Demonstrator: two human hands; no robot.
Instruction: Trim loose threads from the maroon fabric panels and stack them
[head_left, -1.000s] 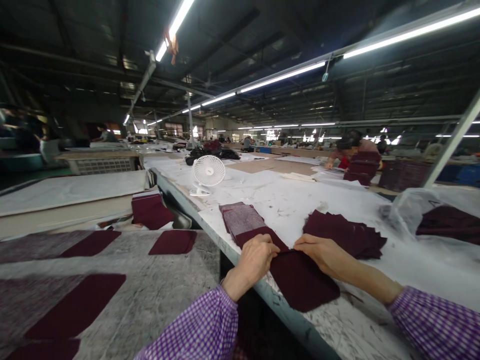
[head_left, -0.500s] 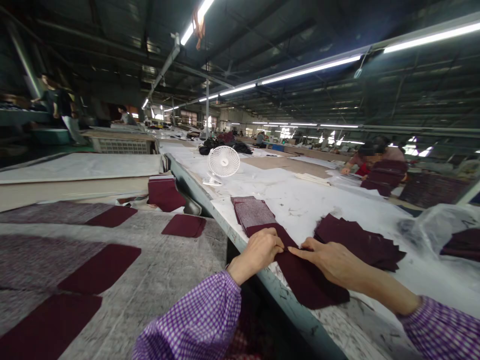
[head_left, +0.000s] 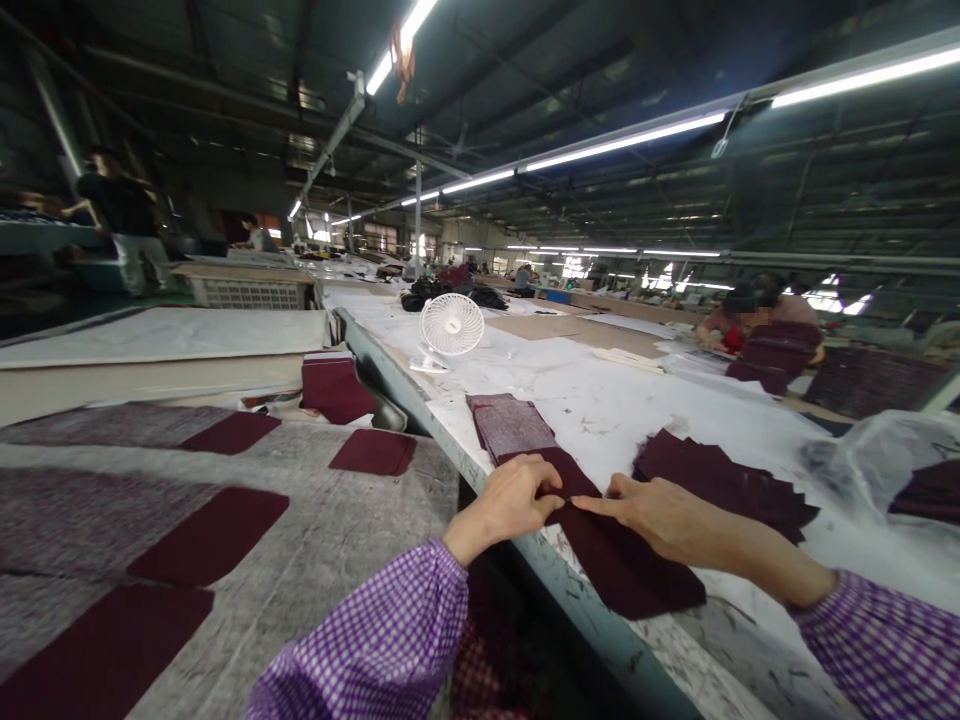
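A maroon fabric piece [head_left: 630, 565] lies along the near edge of the white table, its far end over a stack with greyish-speckled cloth [head_left: 514, 425]. My left hand [head_left: 514, 505] is closed in a pinch at the middle of the maroon fabric, by the table's edge. From the other side my right hand [head_left: 667, 515] rests on it, index finger stretched out and its tip close to the left fingertips. Just beyond the right hand lies a fanned pile of maroon pieces [head_left: 724, 480]. The exact spot under the left fingertips is hidden.
A small white fan [head_left: 451, 325] stands on the white table [head_left: 555, 375]. At left, a lower surface carries grey cloth [head_left: 315, 530] with maroon pieces [head_left: 210, 535]. A dark gap separates the two. A plastic bag [head_left: 862, 450] lies at right; a co-worker [head_left: 757, 320] bends over fabric beyond.
My left hand has drawn slightly left while still at the fabric; my right index finger stays on it. The whole view has shifted a little. A distant person at left has changed stance.
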